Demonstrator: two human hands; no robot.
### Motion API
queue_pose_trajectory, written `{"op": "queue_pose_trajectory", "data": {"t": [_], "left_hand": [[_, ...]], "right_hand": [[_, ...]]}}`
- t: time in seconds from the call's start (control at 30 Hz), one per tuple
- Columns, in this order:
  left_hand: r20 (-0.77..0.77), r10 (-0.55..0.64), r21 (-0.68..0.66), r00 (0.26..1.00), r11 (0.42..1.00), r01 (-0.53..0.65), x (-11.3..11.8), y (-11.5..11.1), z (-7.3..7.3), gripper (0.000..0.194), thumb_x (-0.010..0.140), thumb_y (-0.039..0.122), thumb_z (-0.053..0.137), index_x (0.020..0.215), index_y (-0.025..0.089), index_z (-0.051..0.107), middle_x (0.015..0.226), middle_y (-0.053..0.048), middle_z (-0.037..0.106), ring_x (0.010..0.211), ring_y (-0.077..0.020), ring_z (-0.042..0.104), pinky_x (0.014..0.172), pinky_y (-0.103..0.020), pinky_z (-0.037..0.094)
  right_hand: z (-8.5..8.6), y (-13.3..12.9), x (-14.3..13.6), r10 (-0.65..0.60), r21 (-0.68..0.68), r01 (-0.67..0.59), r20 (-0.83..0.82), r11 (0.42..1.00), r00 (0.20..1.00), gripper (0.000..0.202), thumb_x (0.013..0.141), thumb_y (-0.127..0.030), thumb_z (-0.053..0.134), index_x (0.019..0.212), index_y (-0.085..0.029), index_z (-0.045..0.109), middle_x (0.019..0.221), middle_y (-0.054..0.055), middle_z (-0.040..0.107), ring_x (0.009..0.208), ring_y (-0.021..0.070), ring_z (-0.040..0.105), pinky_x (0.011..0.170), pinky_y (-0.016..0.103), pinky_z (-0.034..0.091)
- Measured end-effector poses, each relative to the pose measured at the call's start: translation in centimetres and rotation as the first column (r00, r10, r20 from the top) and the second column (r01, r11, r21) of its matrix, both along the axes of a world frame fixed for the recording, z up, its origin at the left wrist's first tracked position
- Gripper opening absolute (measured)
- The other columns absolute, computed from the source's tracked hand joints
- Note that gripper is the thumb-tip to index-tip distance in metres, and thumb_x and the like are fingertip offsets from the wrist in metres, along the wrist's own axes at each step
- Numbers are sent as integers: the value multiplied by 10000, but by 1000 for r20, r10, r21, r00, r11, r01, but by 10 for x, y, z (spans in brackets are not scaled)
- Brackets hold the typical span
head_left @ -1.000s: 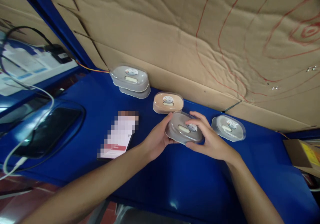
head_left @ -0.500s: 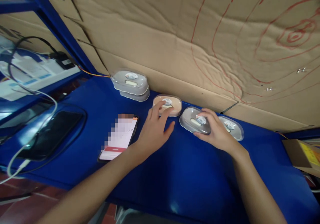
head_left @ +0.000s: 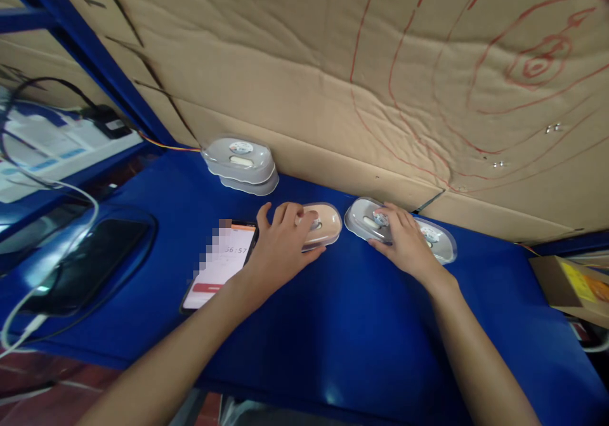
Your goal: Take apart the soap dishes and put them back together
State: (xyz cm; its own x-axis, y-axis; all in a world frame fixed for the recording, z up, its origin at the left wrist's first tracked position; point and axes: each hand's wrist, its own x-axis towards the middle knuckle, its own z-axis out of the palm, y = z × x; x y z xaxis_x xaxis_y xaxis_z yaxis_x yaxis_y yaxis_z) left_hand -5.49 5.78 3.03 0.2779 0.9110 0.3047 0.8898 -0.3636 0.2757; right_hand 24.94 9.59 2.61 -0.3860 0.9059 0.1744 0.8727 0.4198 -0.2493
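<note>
An orange-beige oval case (head_left: pixel 329 224) under a clear cover lies at the middle of the blue table. My left hand (head_left: pixel 284 242) grips its left end, thumb at the near edge and fingers over the top. To the right, my right hand (head_left: pixel 403 239) has its thumb and fingers around a grey oval case (head_left: pixel 364 215) with a round label. Another grey case (head_left: pixel 442 243) lies flat just right of that one, partly behind my right hand. At the back left, a grey case (head_left: pixel 252 159) rests on top of a similar one.
A phone with a lit screen (head_left: pixel 219 267) lies left of my left hand. Farther left are a dark phone (head_left: pixel 90 264), cables and white power strips (head_left: pixel 61 143). Cardboard (head_left: pixel 285 64) stands along the back edge. A small carton (head_left: pixel 564 286) sits at the far right.
My left hand has come down onto the orange-beige case and closed on its left end; the case now sits nearer the front. My right hand and its grey case have shifted slightly. The view has moved a little.
</note>
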Motion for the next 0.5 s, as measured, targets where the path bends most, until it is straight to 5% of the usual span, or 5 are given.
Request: {"op": "queue_pose_trajectory", "data": {"t": [0.13,0.3,0.43,0.5], "left_hand": [[24,-42,-99,999,994,45,1,2,-1,841,815,397,836,1555,223,476,1654,-249,363,1532,-497,319,1199,-710,244],[164,-60,-322,985,940,111,0,-3,6,729,826,339,775,1501,242,519,1470,-188,563,1331,-446,558,1074,-605,457],[487,-61,-440,872,845,305,-5,-7,10,713,861,533,750,1484,299,493,1462,-129,588,1280,-356,624,1051,-480,511],[508,-15,-411,861,874,258,-7,-4,7,712,881,555,726,1484,271,476,1478,-139,576,1301,-343,611,1073,-482,497]], "right_hand": [[1,1,5,-38,-8,38,48,999,998,602,896,-281,750,1445,-234,508,1588,188,449,1477,407,438,1183,636,405],[12,-19,-10,69,-9,-69,-8,998,998,767,924,-296,747,1591,-292,370,1706,166,285,1576,399,307,1244,676,307],[15,-60,-28,193,-74,-206,-148,976,970,910,966,-453,719,1677,-305,171,1752,158,203,1621,348,231,1251,613,358],[11,-80,-32,250,-82,-263,-139,961,958,911,993,-452,684,1691,-271,127,1760,166,187,1631,336,205,1261,604,350]]}}
